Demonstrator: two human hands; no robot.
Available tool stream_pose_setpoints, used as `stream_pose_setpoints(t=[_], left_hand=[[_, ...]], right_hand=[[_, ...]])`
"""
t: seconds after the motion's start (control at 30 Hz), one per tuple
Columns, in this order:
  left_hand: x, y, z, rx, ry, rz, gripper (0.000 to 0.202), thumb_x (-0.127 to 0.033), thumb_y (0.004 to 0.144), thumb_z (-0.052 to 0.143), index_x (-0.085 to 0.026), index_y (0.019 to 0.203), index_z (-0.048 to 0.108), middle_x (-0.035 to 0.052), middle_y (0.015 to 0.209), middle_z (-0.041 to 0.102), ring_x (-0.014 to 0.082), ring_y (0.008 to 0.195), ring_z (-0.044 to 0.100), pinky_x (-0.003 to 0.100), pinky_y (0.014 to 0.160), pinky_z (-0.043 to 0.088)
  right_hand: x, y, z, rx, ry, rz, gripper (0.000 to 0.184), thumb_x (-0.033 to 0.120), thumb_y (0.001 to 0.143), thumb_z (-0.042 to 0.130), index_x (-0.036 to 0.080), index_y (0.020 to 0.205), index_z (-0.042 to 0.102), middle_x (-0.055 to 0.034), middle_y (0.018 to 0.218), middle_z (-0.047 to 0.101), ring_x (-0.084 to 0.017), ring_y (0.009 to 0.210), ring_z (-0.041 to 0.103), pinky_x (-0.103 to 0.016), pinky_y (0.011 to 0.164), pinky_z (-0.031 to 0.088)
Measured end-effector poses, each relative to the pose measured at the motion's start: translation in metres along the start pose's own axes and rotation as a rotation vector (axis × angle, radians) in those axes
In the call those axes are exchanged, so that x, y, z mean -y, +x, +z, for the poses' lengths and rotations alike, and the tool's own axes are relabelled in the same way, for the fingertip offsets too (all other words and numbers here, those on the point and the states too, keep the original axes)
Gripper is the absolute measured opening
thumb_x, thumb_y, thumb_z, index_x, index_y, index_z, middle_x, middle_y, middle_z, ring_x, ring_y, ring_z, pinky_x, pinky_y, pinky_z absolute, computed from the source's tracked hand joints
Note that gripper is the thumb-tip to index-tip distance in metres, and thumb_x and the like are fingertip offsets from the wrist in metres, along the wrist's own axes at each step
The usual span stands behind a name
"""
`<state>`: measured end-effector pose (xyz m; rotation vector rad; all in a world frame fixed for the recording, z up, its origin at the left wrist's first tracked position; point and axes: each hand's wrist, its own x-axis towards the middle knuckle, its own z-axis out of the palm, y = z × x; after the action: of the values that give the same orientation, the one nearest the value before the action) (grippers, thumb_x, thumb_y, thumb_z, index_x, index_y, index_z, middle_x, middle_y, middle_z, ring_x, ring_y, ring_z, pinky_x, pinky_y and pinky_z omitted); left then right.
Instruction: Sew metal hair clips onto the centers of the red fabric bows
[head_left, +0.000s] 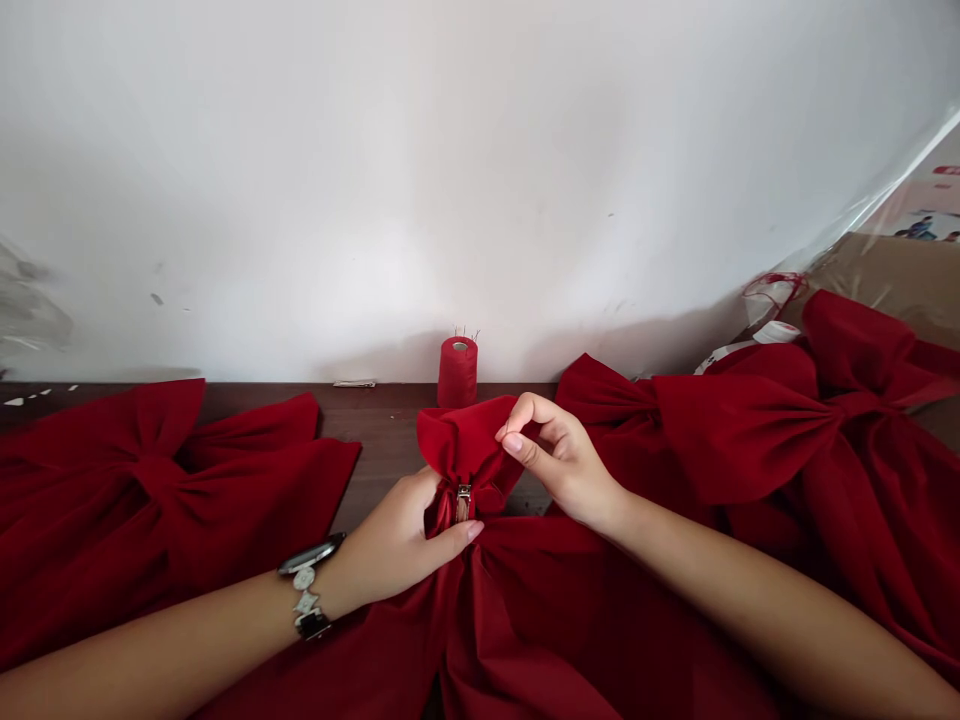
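Note:
My left hand (405, 550), with a watch and bracelet at the wrist, grips a red fabric bow (487, 590) at its gathered middle. The thumb presses just below a small metal hair clip (463, 492) on the bow's centre, and the other fingers are hidden behind the cloth. To the upper right of the clip, my right hand (559, 450) is raised with thumb and index fingertip pinched together. What sits in that pinch is too fine to make out. Behind the bow's upper loop stands a red thread spool (457, 372) with several thin needles sticking up from its top.
Finished-looking red bows lie on the dark table (375, 410): one at left (157, 475), others piled at right (757, 430). A white wall (480, 180) rises behind. Clear plastic and a cardboard box (900, 275) stand at the far right.

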<state>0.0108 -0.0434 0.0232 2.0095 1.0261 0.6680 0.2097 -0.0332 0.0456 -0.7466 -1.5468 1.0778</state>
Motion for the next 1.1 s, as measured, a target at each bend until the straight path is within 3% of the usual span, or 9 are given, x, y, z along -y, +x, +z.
stream_pose_setpoints(t=[0.13,0.2,0.3,0.4,0.5,0.67,0.87,0.97,1.1], left_hand=[[0.000,0.005,-0.005,0.024,-0.211,0.005,0.028,-0.042,0.087,0.060,-0.019,0.103,0.062,0.0038,0.091,0.071,0.0216,0.083,0.066,0.036,0.086,0.054],[0.000,0.006,-0.005,-0.006,-0.266,-0.002,0.036,-0.044,0.086,0.061,-0.021,0.114,0.061,0.0067,0.106,0.070,0.0245,0.097,0.065,0.040,0.096,0.051],[-0.001,0.006,-0.004,-0.097,-0.237,-0.017,0.047,-0.046,0.084,0.064,-0.024,0.124,0.058,0.0092,0.135,0.057,0.0292,0.127,0.050,0.044,0.111,0.039],[0.000,0.003,-0.002,-0.117,-0.215,-0.039,0.057,-0.049,0.084,0.062,-0.028,0.135,0.050,0.0076,0.150,0.042,0.0290,0.142,0.034,0.045,0.117,0.030],[0.001,0.001,-0.002,-0.075,-0.219,-0.040,0.063,-0.049,0.085,0.062,-0.027,0.141,0.044,0.0089,0.150,0.043,0.0297,0.142,0.034,0.045,0.117,0.029],[0.003,-0.001,-0.004,-0.017,-0.261,0.007,0.058,-0.046,0.089,0.059,-0.025,0.140,0.044,0.0099,0.142,0.054,0.0281,0.132,0.049,0.043,0.113,0.037],[0.011,0.000,-0.005,-0.007,-0.272,0.058,0.058,-0.044,0.089,0.059,-0.025,0.141,0.044,0.0090,0.142,0.054,0.0285,0.134,0.046,0.043,0.113,0.038],[0.015,0.001,-0.004,-0.010,-0.280,0.063,0.056,-0.044,0.090,0.057,-0.026,0.141,0.043,0.0084,0.143,0.053,0.0271,0.134,0.047,0.041,0.113,0.038],[0.017,0.000,-0.001,-0.040,-0.254,0.078,0.052,-0.041,0.092,0.054,-0.025,0.140,0.044,0.0082,0.142,0.054,0.0259,0.131,0.050,0.039,0.112,0.039]], right_hand=[[0.003,0.003,-0.005,-0.040,-0.061,-0.050,0.024,0.038,0.086,0.066,0.019,0.077,0.056,-0.0009,0.075,0.058,-0.011,0.067,0.051,-0.025,0.065,0.044],[0.005,0.002,-0.007,-0.045,-0.100,-0.086,0.022,0.038,0.087,0.065,0.019,0.078,0.056,-0.0012,0.075,0.059,-0.012,0.068,0.053,-0.025,0.065,0.045],[0.007,0.002,-0.008,-0.029,-0.140,-0.129,0.020,0.037,0.088,0.063,0.020,0.079,0.057,-0.0019,0.076,0.060,-0.013,0.070,0.055,-0.026,0.066,0.046],[0.008,0.002,-0.009,-0.027,-0.174,-0.157,0.019,0.035,0.089,0.062,0.020,0.080,0.057,-0.0021,0.076,0.060,-0.013,0.070,0.056,-0.026,0.066,0.047],[0.009,0.003,-0.010,-0.034,-0.189,-0.166,0.017,0.033,0.090,0.061,0.020,0.081,0.057,-0.0020,0.077,0.060,-0.013,0.071,0.055,-0.026,0.067,0.046],[0.011,0.005,-0.010,-0.047,-0.160,-0.129,0.020,0.035,0.089,0.062,0.020,0.079,0.056,-0.0014,0.076,0.059,-0.012,0.070,0.053,-0.025,0.067,0.046],[0.015,0.005,-0.008,-0.034,-0.085,-0.047,0.025,0.041,0.087,0.065,0.019,0.078,0.056,-0.0013,0.077,0.059,-0.012,0.071,0.052,-0.026,0.069,0.045],[0.017,0.005,-0.005,0.047,-0.010,0.005,0.022,0.038,0.086,0.067,0.019,0.078,0.057,-0.0005,0.076,0.058,-0.012,0.070,0.052,-0.025,0.068,0.046],[0.020,0.005,-0.002,0.252,0.068,0.078,0.021,0.035,0.085,0.068,0.018,0.075,0.060,0.0005,0.074,0.059,-0.011,0.068,0.054,-0.025,0.068,0.048]])
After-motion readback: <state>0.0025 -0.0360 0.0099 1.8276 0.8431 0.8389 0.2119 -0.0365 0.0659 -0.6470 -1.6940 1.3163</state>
